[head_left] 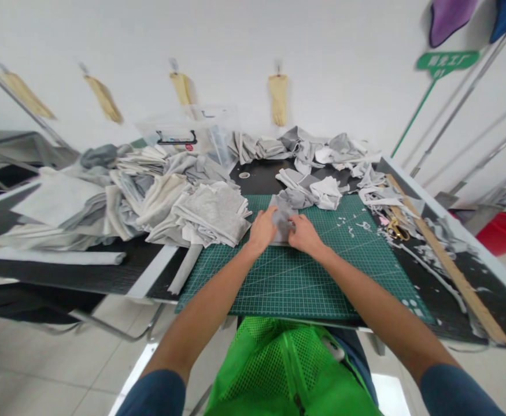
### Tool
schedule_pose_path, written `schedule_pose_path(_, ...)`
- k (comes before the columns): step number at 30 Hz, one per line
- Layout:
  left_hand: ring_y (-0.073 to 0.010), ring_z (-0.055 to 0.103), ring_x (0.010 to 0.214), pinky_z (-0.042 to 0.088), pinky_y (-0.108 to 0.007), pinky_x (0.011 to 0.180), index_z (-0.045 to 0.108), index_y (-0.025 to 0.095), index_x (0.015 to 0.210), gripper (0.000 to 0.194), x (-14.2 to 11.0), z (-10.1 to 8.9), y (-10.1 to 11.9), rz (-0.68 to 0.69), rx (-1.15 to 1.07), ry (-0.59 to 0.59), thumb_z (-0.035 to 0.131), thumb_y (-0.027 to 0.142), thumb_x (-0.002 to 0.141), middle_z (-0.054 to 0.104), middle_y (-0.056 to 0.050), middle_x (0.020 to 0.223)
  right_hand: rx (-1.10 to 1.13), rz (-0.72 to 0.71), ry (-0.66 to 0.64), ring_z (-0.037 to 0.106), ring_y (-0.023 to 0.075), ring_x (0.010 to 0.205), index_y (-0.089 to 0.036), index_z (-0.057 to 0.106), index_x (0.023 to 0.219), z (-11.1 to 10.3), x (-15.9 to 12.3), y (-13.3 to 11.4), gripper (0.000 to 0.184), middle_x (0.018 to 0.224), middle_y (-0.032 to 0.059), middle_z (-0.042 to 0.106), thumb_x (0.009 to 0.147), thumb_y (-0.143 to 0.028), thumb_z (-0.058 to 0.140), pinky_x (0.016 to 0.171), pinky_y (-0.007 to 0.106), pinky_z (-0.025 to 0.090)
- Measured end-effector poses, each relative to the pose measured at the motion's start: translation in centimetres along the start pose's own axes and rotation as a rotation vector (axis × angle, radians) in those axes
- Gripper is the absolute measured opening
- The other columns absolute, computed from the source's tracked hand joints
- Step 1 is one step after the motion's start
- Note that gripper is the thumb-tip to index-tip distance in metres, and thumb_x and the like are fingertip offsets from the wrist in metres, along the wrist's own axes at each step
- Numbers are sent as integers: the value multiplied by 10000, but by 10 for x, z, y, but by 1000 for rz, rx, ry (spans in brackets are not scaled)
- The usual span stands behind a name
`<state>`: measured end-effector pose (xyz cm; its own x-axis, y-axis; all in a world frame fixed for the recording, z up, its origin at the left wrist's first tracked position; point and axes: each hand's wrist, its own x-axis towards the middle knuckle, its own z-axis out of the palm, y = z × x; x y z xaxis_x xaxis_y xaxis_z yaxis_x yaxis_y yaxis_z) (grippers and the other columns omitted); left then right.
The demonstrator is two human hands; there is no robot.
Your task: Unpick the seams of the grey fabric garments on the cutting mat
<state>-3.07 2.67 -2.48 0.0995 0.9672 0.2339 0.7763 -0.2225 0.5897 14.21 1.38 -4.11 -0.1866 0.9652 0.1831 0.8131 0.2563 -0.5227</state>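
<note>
A piece of grey cloth (283, 224) lies on the green cutting mat (313, 283) in front of me. My left hand (262, 229) is closed on its left side, fingers bent at the edge. My right hand (305, 234) pinches the right side, thumb and fingers together. A lighter layer of cloth shows along the near edge between the hands. Just beyond them, crumpled grey and white cloth pieces (309, 193) rest on the far part of the mat. A stack of light grey cloth (213, 211) sits close to my left hand.
Large cloth piles fill the table's left side, before a clear plastic box (187, 130). A roll of tape (244, 175) lies at the back. To the right are gold-handled scissors (396, 230), a long wooden ruler (452, 266) and fabric scraps (441, 240). A red bin (504, 231) stands beyond.
</note>
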Motion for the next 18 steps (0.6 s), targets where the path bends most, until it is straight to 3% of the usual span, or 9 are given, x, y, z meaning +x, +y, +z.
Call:
schedule_pose_path(5, -294, 649, 1154, 486, -381, 1061, 672, 144, 1312, 476, 0, -37, -29, -125, 222, 88, 546, 98, 855, 566, -197, 1356, 197, -14, -156, 610, 300, 1208, -98, 646, 1336, 32, 39, -44, 517, 1255, 200, 669, 824, -67, 586, 1082, 353, 442)
schedule_pose_path(9, -423, 444, 1412, 380, -517, 1171, 588, 21, 1395, 527, -11, -65, -52, -182, 423, 211, 546, 208, 905, 432, -295, 1543, 313, -53, -237, 646, 305, 1176, -117, 736, 1139, 59, 63, -81, 380, 1184, 183, 722, 793, -49, 595, 1028, 341, 463)
schedule_pose_path(11, -467, 279, 1518, 265, -598, 1228, 489, -10, 1496, 655, -19, -74, -63, -155, 540, 217, 561, 289, 918, 272, -301, 1670, 401, -65, -291, 678, 272, 1089, -152, 747, 1022, 73, 69, -97, 289, 1073, 129, 755, 794, -62, 595, 940, 312, 501)
schedule_pose_path(13, -460, 155, 1576, 143, -647, 1261, 404, 22, 1576, 752, -25, -79, -74, -126, 631, 189, 571, 355, 922, 171, -254, 1732, 504, -62, -352, 701, 228, 934, -176, 735, 961, 85, 71, -109, 238, 945, 82, 760, 811, -83, 574, 795, 275, 530)
schedule_pose_path(16, -426, 86, 1613, 25, -678, 1264, 361, 92, 1622, 757, -28, -85, -89, -157, 684, 153, 534, 374, 941, 191, -205, 1743, 654, -41, -424, 681, 175, 769, -188, 708, 954, 98, 76, -125, 225, 848, 51, 734, 833, -92, 543, 610, 218, 504)
schedule_pose_path(18, -417, 64, 1623, 0, -680, 1262, 353, 97, 1628, 744, -25, -89, -98, -189, 688, 155, 505, 361, 949, 201, -203, 1741, 731, -27, -442, 671, 153, 748, -191, 692, 984, 105, 80, -135, 233, 873, 50, 729, 835, -88, 545, 573, 193, 495)
